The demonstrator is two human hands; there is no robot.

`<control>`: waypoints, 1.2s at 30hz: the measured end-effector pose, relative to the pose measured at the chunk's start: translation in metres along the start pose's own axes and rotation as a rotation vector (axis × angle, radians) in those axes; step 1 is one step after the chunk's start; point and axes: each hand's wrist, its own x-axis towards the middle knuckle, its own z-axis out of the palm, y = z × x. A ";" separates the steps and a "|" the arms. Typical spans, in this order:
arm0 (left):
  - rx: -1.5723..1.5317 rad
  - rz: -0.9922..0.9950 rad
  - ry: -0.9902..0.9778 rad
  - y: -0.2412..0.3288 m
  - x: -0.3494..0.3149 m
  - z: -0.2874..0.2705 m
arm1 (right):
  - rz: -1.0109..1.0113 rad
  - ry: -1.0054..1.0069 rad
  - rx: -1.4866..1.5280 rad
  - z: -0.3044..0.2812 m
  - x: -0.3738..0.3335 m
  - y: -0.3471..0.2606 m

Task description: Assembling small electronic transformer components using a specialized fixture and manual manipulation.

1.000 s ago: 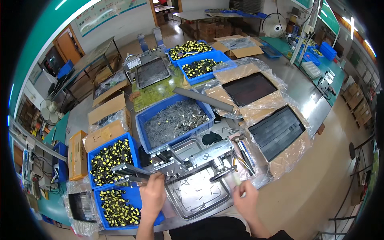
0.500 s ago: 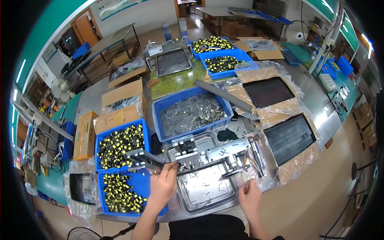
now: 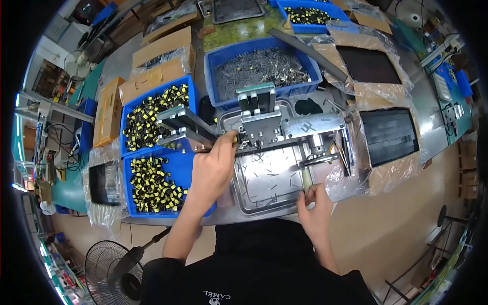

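Note:
A metal bench fixture point(image 3: 310, 127) with upright plates and a round knurled wheel stands over a shallow steel tray point(image 3: 269, 203). My left hand point(image 3: 216, 162) reaches to the fixture's left end, its fingers pressed together against the metal; what they pinch is too small to make out. At the tray's right edge my right hand point(image 3: 315, 208) closes thumb and fingers round the lower end of a pale green lever handle point(image 3: 307, 179). Thin dark pins lie scattered in the tray. Left of the fixture, blue bins hold small yellow-and-black coil parts point(image 3: 147, 185).
Behind the fixture stands a large blue bin point(image 3: 213, 99) full of grey metal pins. To the right are plastic-lined cartons point(image 3: 389, 137) with dark contents. A long flat bar point(image 3: 310, 53) leans across the blue bin's corner. A floor fan point(image 3: 114, 269) stands at the lower left.
The view has tilted down, so the bench sits higher in the picture. My right hand has come onto the lever handle's end; my left hand stays at the fixture.

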 end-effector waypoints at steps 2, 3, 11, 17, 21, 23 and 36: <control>-0.001 0.014 0.001 0.000 -0.004 0.001 | -0.016 -0.007 -0.012 0.000 -0.002 0.003; 0.015 0.053 0.053 -0.001 -0.004 0.001 | -0.043 -0.009 -0.023 0.000 -0.002 0.003; -0.494 -0.112 0.075 0.031 -0.025 -0.033 | -0.194 0.024 -0.210 -0.004 0.000 0.000; -0.987 -0.201 -0.034 0.013 -0.062 -0.025 | -0.475 0.066 -0.347 -0.006 0.005 -0.024; -1.441 -0.461 -0.050 0.006 -0.083 -0.011 | -0.576 -0.186 -0.162 0.001 0.013 -0.058; -1.563 -0.537 -0.062 -0.001 -0.089 -0.010 | -0.681 -0.192 -0.228 0.008 0.027 -0.081; -1.570 -0.649 0.115 -0.020 -0.118 -0.017 | -0.608 -0.296 -0.828 0.071 0.064 -0.134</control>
